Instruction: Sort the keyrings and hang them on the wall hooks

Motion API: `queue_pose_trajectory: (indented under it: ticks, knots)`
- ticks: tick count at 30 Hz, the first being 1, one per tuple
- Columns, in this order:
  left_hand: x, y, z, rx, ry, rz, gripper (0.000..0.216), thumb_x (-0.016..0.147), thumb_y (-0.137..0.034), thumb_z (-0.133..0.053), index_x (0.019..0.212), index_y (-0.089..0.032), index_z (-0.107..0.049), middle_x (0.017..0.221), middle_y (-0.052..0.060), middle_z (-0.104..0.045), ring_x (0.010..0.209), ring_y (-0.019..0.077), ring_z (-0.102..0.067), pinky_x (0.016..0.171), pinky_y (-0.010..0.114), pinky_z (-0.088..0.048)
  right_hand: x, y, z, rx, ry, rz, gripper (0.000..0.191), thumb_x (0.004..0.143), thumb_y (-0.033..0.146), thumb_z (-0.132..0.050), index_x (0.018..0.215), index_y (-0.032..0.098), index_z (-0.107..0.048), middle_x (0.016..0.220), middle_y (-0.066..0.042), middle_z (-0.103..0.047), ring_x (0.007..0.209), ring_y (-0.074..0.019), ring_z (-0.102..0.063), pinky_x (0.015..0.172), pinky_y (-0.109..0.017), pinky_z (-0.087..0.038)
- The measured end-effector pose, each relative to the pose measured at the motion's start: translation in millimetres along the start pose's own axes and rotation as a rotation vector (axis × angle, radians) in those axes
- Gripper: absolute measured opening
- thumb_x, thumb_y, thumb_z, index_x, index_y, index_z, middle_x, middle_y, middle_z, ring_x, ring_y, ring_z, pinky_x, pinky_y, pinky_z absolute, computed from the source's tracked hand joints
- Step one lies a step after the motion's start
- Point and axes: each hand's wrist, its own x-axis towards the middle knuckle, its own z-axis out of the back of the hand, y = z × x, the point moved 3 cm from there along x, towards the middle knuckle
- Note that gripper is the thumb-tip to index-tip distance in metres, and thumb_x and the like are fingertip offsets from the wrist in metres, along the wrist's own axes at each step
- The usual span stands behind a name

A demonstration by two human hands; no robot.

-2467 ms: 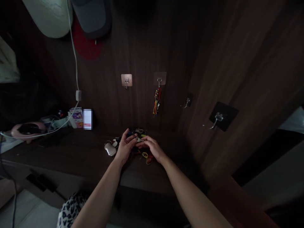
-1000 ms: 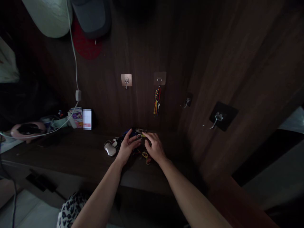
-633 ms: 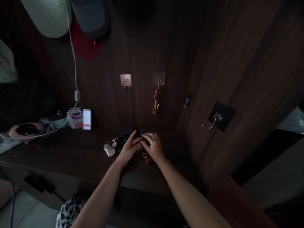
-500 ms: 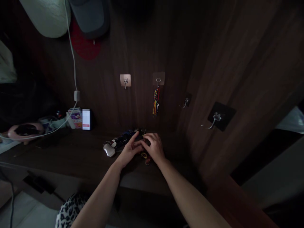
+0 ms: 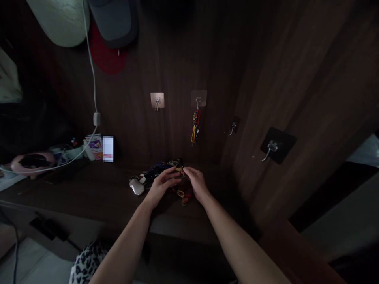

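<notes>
A dark heap of keychains and keys [image 5: 154,172] lies on the wooden shelf, close to the back wall. My left hand [image 5: 161,187] reaches over its right part, fingers stretched and thumb apart, open. To the right, my right hand [image 5: 197,184] pinches with thumb and forefinger at a small, thin, pale thing [image 5: 183,172], too small to name surely. Below and between the hands lie a yellow ring [image 5: 180,193] and a reddish-brown charm [image 5: 185,201]. A silver, rounded fob [image 5: 137,187] sits at the heap's left end.
Above the heap, a colourful braided key cord [image 5: 194,126] hangs from a wall hook [image 5: 198,99]. More hooks are at left [image 5: 157,101] and on the right-hand panel [image 5: 271,146]. A lit phone [image 5: 108,149], small boxes [image 5: 95,146] and a white cable [image 5: 94,86] are at left.
My hands have drawn apart, the right one slightly to the right, so the thing at its fingertips shows. My left fingers have lowered and straightened over the heap.
</notes>
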Motion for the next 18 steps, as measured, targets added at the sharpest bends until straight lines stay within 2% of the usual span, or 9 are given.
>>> queue_pose_trajectory:
  ticks: [4, 7, 9, 11, 18]
  knots:
    - [4.9, 3.1, 10.9, 0.11, -0.204, -0.065, 0.036, 0.073, -0.03, -0.061, 0.106, -0.016, -0.057, 0.095, 0.007, -0.068, 0.075, 0.0156, -0.065, 0.078, 0.033, -0.049, 1.8, -0.3, 1.7, 0.273, 0.021, -0.105, 0.021, 0.066, 0.036, -0.065, 0.075, 0.018, -0.068, 0.075, -0.002, -0.069, 0.071, -0.0127, -0.061, 0.066, -0.023, -0.043]
    - [7.0, 4.3, 21.5, 0.261, -0.389, -0.142, 0.029, 0.074, -0.03, -0.057, 0.1, -0.017, -0.057, 0.086, 0.004, -0.067, 0.066, 0.0126, -0.063, 0.068, 0.028, -0.05, 3.4, 1.4, 4.3, 0.383, 0.02, -0.154, 0.021, 0.066, 0.035, -0.067, 0.077, 0.017, -0.068, 0.076, -0.003, -0.07, 0.069, -0.0113, -0.062, 0.062, -0.021, -0.044]
    - [7.1, 4.5, 25.5, 0.356, -0.463, -0.157, 0.026, 0.075, -0.029, -0.054, 0.099, -0.018, -0.056, 0.084, 0.003, -0.067, 0.062, 0.0123, -0.062, 0.064, 0.027, -0.049, 4.4, 2.4, 6.4, 0.425, 0.013, -0.176, 0.021, 0.066, 0.034, -0.068, 0.079, 0.017, -0.068, 0.077, -0.003, -0.07, 0.068, -0.0103, -0.062, 0.06, -0.02, -0.045]
    - [6.9, 4.9, 26.4, 0.429, -0.478, -0.145, 0.025, 0.075, -0.027, -0.052, 0.098, -0.019, -0.056, 0.083, 0.002, -0.067, 0.061, 0.0125, -0.062, 0.063, 0.026, -0.048, 5.7, 3.5, 8.6, 0.457, 0.009, -0.175, 0.021, 0.066, 0.034, -0.068, 0.079, 0.017, -0.067, 0.076, -0.003, -0.07, 0.066, -0.0098, -0.062, 0.059, -0.019, -0.046]
    - [9.4, 8.5, 26.0, 0.564, -0.397, -0.096, 0.025, 0.074, -0.025, -0.05, 0.098, -0.02, -0.054, 0.081, 0.002, -0.067, 0.064, 0.0143, -0.063, 0.066, 0.027, -0.046, 17.7, 15.8, 17.8, 0.5, -0.089, -0.131, 0.017, 0.065, 0.029, -0.069, 0.079, 0.019, -0.066, 0.067, 0.001, -0.065, 0.058, -0.0088, -0.059, 0.053, -0.019, -0.048]
